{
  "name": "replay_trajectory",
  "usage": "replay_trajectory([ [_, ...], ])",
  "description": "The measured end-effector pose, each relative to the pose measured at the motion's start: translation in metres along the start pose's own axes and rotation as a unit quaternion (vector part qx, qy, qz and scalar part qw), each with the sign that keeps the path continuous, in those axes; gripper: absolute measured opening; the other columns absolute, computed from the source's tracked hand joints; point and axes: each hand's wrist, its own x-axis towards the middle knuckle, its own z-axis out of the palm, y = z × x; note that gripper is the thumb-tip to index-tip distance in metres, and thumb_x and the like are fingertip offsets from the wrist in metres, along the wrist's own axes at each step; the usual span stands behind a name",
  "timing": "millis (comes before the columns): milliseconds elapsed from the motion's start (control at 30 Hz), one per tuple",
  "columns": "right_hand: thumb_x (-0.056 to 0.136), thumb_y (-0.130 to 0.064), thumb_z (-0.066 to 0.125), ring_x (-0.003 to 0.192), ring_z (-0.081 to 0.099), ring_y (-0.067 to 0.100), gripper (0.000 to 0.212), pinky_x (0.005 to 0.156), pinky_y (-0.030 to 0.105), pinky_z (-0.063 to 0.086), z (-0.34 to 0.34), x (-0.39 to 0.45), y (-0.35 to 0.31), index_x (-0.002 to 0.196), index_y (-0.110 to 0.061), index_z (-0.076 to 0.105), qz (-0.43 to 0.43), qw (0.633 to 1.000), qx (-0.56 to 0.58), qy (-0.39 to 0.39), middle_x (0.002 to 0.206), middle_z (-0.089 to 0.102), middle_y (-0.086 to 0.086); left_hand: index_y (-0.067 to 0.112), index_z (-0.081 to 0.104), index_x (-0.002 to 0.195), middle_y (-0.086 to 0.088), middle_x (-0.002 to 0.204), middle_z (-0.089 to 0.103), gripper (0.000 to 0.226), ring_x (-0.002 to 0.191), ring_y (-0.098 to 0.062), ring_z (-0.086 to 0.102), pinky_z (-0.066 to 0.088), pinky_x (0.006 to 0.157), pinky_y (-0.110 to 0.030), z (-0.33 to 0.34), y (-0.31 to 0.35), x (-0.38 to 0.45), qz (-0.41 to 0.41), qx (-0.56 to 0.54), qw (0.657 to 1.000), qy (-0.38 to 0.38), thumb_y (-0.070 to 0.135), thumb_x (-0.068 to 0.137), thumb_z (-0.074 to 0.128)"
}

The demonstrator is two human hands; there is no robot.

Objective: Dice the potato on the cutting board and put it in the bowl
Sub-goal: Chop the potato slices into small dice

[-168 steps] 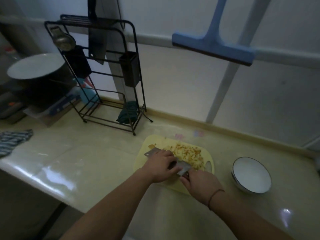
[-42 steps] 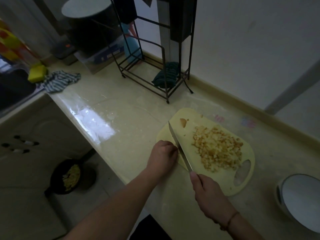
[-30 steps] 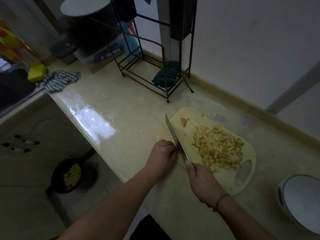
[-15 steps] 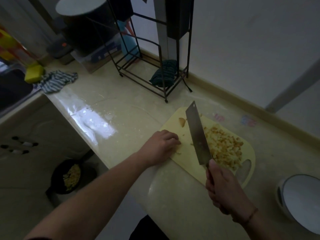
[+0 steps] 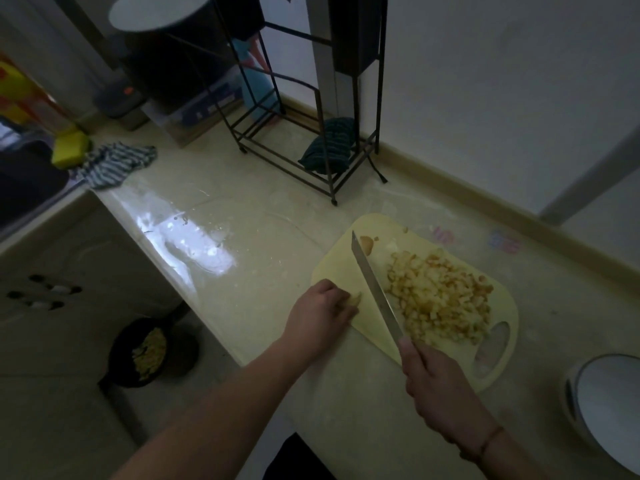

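A pale yellow cutting board (image 5: 346, 268) lies on the counter with a heap of diced potato (image 5: 440, 299) on its right half. A small brownish potato scrap (image 5: 366, 242) sits near the board's far corner. My right hand (image 5: 440, 386) grips the handle of a cleaver (image 5: 375, 289), whose blade stands on edge just left of the heap. My left hand (image 5: 320, 320) rests at the board's left edge, its fingertips pinching a small potato piece (image 5: 356, 299). A white bowl (image 5: 609, 407) stands on the counter at the far right, partly cut off by the frame.
A black wire rack (image 5: 311, 147) with a dark green cloth (image 5: 329, 147) stands behind the board by the wall. A striped towel (image 5: 114, 162) and yellow sponge (image 5: 69, 152) lie far left. On the floor below the counter edge sits a dark pan (image 5: 149, 351).
The cleaver has come back down from a raised, flat-shown position to stand on edge beside the heap. My left hand stays at the board's left edge with a small piece.
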Motion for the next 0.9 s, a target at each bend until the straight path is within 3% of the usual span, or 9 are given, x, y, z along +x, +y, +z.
replay_trajectory([
  [133,0.088,-0.057,0.035,0.053,0.049,0.010,0.052,0.062,0.035,0.041,0.004,0.003,-0.004,0.063,-0.014,0.049,-0.018,0.999,-0.050,-0.001,0.055,0.053,0.000,0.015,0.077,0.097,0.001,0.094,0.067,0.024,0.084,-0.023,0.065,0.055,0.067,-0.033,0.005,0.007,-0.004,-0.015,0.030,0.998,0.045,0.035,0.082,0.078],
  [233,0.092,-0.055,0.037,0.048,0.045,0.009,0.052,0.057,0.032,0.038,0.008,0.005,-0.005,0.062,-0.014,0.048,-0.013,0.999,-0.040,-0.012,0.052,0.051,-0.001,0.020,0.078,0.091,0.003,0.089,0.069,0.024,0.076,-0.024,0.063,0.054,0.062,-0.038,0.003,0.007,0.003,0.007,0.084,0.995,0.049,0.041,0.080,0.076],
  [433,0.095,-0.050,0.041,0.048,0.044,0.010,0.049,0.058,0.033,0.040,0.001,0.016,-0.014,0.062,-0.015,0.048,-0.014,0.999,-0.032,-0.004,0.053,0.051,0.000,0.012,0.077,0.099,-0.004,0.094,0.069,0.030,0.080,-0.028,0.066,0.057,0.069,-0.040,0.002,0.011,0.013,0.001,0.034,0.999,0.035,0.036,0.082,0.070],
  [600,0.090,-0.058,0.038,0.045,0.042,0.009,0.052,0.054,0.031,0.037,0.001,0.014,-0.017,0.063,-0.014,0.047,-0.018,0.999,-0.025,-0.008,0.053,0.050,0.001,0.011,0.075,0.100,-0.006,0.097,0.066,0.023,0.078,-0.027,0.066,0.058,0.064,-0.039,0.003,0.009,0.006,0.048,0.026,0.998,0.025,0.026,0.087,0.062],
  [733,0.096,-0.050,0.039,0.049,0.046,0.012,0.051,0.059,0.036,0.043,0.003,0.012,-0.017,0.064,-0.011,0.049,-0.023,0.998,-0.054,-0.011,0.058,0.054,0.005,0.011,0.076,0.099,-0.006,0.098,0.066,0.017,0.081,-0.027,0.066,0.057,0.069,-0.036,0.005,0.014,0.009,0.008,-0.007,0.999,0.036,0.013,0.084,0.069],
  [900,0.093,-0.054,0.035,0.053,0.047,0.009,0.052,0.058,0.031,0.039,0.001,0.015,-0.016,0.063,-0.013,0.047,-0.038,0.997,-0.072,-0.013,0.057,0.052,0.002,0.008,0.076,0.100,-0.007,0.104,0.066,0.017,0.086,-0.026,0.066,0.056,0.078,-0.034,0.006,0.018,0.014,-0.020,-0.033,0.998,0.043,0.009,0.084,0.070],
])
